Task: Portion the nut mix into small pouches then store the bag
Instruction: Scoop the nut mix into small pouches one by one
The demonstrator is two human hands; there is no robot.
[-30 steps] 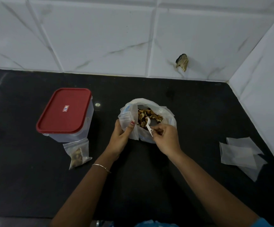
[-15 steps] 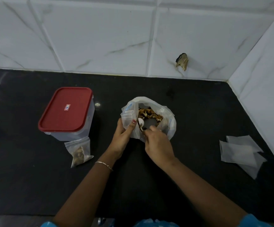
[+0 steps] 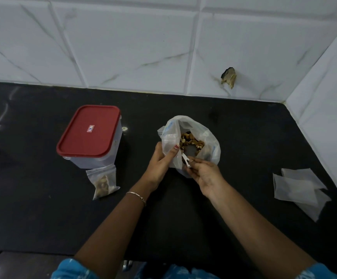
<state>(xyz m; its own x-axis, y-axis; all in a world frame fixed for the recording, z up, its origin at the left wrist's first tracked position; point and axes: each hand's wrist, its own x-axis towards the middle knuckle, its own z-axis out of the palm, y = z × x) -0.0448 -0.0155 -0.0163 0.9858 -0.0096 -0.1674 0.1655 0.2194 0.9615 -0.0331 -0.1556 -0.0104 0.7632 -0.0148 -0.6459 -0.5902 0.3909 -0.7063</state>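
Note:
A clear plastic bag (image 3: 207, 137) of mixed nuts (image 3: 191, 140) stands open in the middle of the black counter (image 3: 42, 208). My left hand (image 3: 159, 164) pinches a small clear pouch (image 3: 170, 144) at the bag's left rim, thumb on its front. My right hand (image 3: 203, 174) grips the handle of a small white spoon (image 3: 185, 159), whose bowl end points into the pouch's mouth. A filled pouch (image 3: 103, 181) lies on the counter, left of my left hand.
A lidded container with a red top (image 3: 89, 131) stands at the left, just behind the filled pouch. Several empty pouches (image 3: 296, 188) lie at the right near the side wall (image 3: 324, 97). White tiles (image 3: 123, 47) back the counter.
My right hand drew back from the bag's middle toward the near rim, bringing the spoon out of the nuts to the pouch that my left hand holds. The left hand barely moved.

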